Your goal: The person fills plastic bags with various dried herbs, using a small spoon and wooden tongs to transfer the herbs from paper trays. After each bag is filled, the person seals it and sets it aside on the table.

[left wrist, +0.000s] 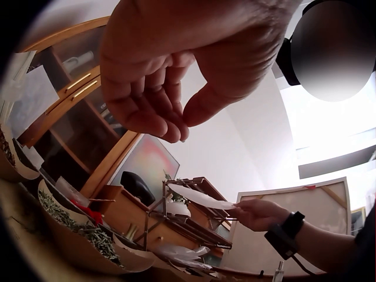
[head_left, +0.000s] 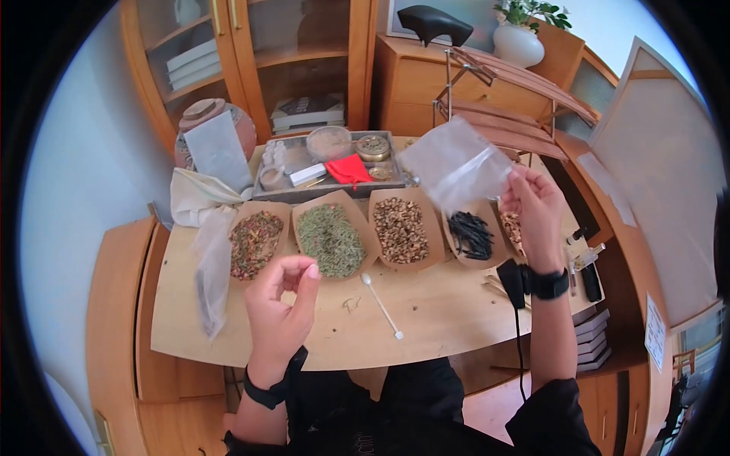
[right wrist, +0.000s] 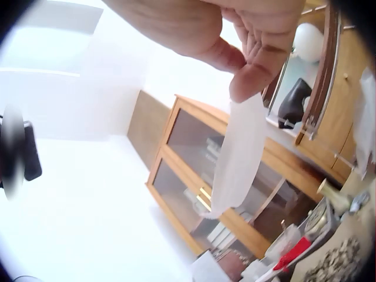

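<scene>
just left of my right hand (head_left: 536, 216), head view, a translucent plastic bag (head_left: 456, 163) extends from its pinching fingertips; i judge it light, limp, slippery. left wrist view: my left hand (left wrist: 188, 64) is loosely curled, visibly empty. right wrist view: the bag bows; its free edge suits a second pinch.

In the head view, the rightmost tray (head_left: 511, 225) at three o'clock lies mostly hidden behind the right hand (head_left: 538, 209), whose fingers also cover the pinched edge of a clear bag (head_left: 456, 163). Print on the wall sheet (head_left: 654, 332) near four o'clock is too small to read. In the left wrist view, blurring masks the person's head (left wrist: 333, 50) at two o'clock; the top edge crops the left hand (left wrist: 188, 53) at twelve.
</scene>
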Demonstrator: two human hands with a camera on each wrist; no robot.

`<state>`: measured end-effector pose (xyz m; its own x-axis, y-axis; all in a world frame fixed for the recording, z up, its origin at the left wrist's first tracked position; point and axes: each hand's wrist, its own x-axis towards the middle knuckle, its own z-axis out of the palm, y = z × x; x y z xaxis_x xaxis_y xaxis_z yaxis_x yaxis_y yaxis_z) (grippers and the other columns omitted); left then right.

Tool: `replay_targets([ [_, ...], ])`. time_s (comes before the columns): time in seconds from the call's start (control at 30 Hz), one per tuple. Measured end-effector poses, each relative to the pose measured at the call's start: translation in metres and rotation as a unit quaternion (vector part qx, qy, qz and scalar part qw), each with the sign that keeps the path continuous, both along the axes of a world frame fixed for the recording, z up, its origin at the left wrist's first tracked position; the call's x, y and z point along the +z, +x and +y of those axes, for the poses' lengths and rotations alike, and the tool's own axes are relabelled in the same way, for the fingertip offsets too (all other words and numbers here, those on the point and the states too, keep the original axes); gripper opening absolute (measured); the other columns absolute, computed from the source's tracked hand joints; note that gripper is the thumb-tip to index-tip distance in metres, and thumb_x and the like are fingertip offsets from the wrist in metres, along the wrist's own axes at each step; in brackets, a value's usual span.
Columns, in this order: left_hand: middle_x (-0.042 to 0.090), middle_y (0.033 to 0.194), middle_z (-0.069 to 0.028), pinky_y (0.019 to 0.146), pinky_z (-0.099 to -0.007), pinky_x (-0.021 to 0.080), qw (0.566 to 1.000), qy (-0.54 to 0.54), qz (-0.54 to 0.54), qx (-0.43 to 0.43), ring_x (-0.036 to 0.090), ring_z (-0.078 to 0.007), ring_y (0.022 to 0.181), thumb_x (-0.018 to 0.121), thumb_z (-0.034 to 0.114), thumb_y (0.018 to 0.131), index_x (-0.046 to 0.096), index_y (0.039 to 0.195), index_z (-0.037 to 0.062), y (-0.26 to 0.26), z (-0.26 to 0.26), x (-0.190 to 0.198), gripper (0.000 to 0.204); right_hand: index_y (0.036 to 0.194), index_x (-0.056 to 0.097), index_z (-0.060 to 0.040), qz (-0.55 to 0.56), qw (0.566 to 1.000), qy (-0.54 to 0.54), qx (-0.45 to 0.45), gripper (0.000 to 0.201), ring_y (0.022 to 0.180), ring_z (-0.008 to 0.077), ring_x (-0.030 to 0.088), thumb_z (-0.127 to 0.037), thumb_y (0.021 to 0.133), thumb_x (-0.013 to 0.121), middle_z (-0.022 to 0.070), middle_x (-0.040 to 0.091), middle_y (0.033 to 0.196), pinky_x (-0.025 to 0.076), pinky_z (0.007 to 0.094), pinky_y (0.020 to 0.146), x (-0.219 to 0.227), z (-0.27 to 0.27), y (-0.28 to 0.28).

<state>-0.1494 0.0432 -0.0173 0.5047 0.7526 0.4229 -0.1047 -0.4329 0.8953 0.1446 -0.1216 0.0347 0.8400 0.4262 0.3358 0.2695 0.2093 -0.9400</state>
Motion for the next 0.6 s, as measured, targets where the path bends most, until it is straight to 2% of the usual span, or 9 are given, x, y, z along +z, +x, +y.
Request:
replay_targets([
  [0.13, 0.064, 0.097, -0.0086, 0.071, -0.0257, 0.049, 0.999, 0.038, 0.014, 0.008, 0.061, -0.0120, 0.084, 0.068, 0.010, 0.086, 0.061, 0.103, -0.0014, 0.009, 0.005, 0.003, 0.022, 0.099, 0.062, 0.0033, -0.014, 0.994, -0.045, 0.103, 0.017, 0.057, 0.0078, 0.059, -0.011, 0.091, 0.064, 0.0035, 0.063, 0.078, 0.048, 0.0195, 0.049, -0.007, 0.010, -0.047],
  [0.2, 0.049, 0.130, -0.0207, 0.089, -0.0376, 0.047, 0.995, -0.048, 0.088, -0.021, 0.053, -0.0289, 0.115, 0.079, 0.023, 0.076, 0.048, 0.127, 0.0010, 0.013, 0.005, 0.004, 0.063, 0.097, 0.063, 0.0032, -0.005, 0.989, -0.061, 0.137, 0.015, 0.055, 0.0076, 0.058, -0.011, 0.091, 0.064, 0.0034, 0.063, 0.076, 0.048, 0.0193, 0.048, -0.004, 0.018, -0.060],
  [0.23, 0.049, 0.130, -0.0207, 0.089, -0.0376, 0.047, 0.995, -0.047, 0.091, -0.016, 0.053, -0.0289, 0.115, 0.079, 0.023, 0.076, 0.048, 0.127, 0.0010, 0.013, 0.002, 0.008, 0.063, 0.094, 0.063, 0.0030, 0.000, 0.984, -0.076, 0.163, 0.014, 0.053, 0.0073, 0.058, -0.011, 0.090, 0.065, 0.0033, 0.063, 0.074, 0.047, 0.0190, 0.046, -0.003, 0.021, -0.065],
  [0.3, 0.022, 0.147, -0.0270, 0.105, -0.0488, 0.034, 0.968, 0.153, 0.196, -0.026, 0.028, -0.0437, 0.135, 0.088, 0.033, 0.059, 0.026, 0.144, 0.0050, 0.009, -0.007, 0.022, 0.109, 0.090, 0.063, 0.0025, 0.004, 0.980, -0.081, 0.181, 0.014, 0.052, 0.0068, 0.057, -0.012, 0.091, 0.065, 0.0026, 0.062, 0.071, 0.047, 0.0188, 0.045, 0.000, 0.028, -0.072],
  [0.33, 0.022, 0.147, -0.0270, 0.105, -0.0488, 0.034, 0.968, 0.151, 0.200, -0.024, 0.028, -0.0437, 0.135, 0.088, 0.033, 0.059, 0.026, 0.144, 0.0050, 0.009, -0.007, 0.026, 0.109, 0.090, 0.063, 0.0025, -0.011, 0.976, -0.111, 0.187, 0.015, 0.052, 0.0064, 0.057, -0.013, 0.091, 0.065, 0.0025, 0.062, 0.071, 0.047, 0.0188, 0.045, 0.001, 0.031, -0.073],
  [0.4, 0.006, 0.154, -0.0211, 0.110, -0.0514, 0.027, 0.918, 0.317, 0.237, -0.013, 0.015, -0.0448, 0.140, 0.093, 0.037, 0.042, 0.015, 0.149, 0.0067, 0.012, -0.006, 0.031, 0.137, 0.089, 0.063, 0.0025, -0.024, 0.970, -0.143, 0.195, 0.016, 0.051, 0.0061, 0.057, -0.013, 0.091, 0.065, 0.0024, 0.062, 0.071, 0.047, 0.0188, 0.045, 0.003, 0.035, -0.077],
  [0.43, 0.006, 0.154, -0.0211, 0.110, -0.0514, 0.027, 0.918, 0.316, 0.239, -0.012, 0.015, -0.0448, 0.140, 0.093, 0.037, 0.042, 0.015, 0.149, 0.0067, 0.015, -0.007, 0.032, 0.137, 0.089, 0.064, 0.0027, -0.035, 0.969, -0.147, 0.196, 0.016, 0.052, 0.0059, 0.057, -0.013, 0.091, 0.065, 0.0027, 0.062, 0.070, 0.047, 0.0188, 0.045, 0.004, 0.037, -0.080],
  [0.5, 0.009, 0.153, -0.0234, 0.113, -0.0532, 0.017, 0.909, 0.307, 0.271, -0.077, 0.010, -0.0456, 0.141, 0.093, 0.038, 0.041, 0.014, 0.149, 0.0047, 0.020, -0.009, 0.034, 0.138, 0.089, 0.064, 0.0028, -0.044, 0.967, -0.151, 0.199, 0.016, 0.054, 0.0057, 0.058, -0.013, 0.090, 0.065, 0.0030, 0.062, 0.069, 0.047, 0.0187, 0.045, 0.007, 0.041, -0.090],
  [0.6, 0.013, 0.152, -0.0243, 0.113, -0.0522, 0.017, 0.892, 0.340, 0.286, -0.083, 0.014, -0.0429, 0.141, 0.091, 0.037, 0.042, 0.009, 0.149, 0.0007, 0.028, -0.011, 0.032, 0.139, 0.088, 0.064, 0.0033, -0.035, 0.961, -0.149, 0.229, 0.016, 0.055, 0.0061, 0.059, -0.012, 0.090, 0.064, 0.0032, 0.062, 0.069, 0.047, 0.0189, 0.046, 0.012, 0.046, -0.107],
])
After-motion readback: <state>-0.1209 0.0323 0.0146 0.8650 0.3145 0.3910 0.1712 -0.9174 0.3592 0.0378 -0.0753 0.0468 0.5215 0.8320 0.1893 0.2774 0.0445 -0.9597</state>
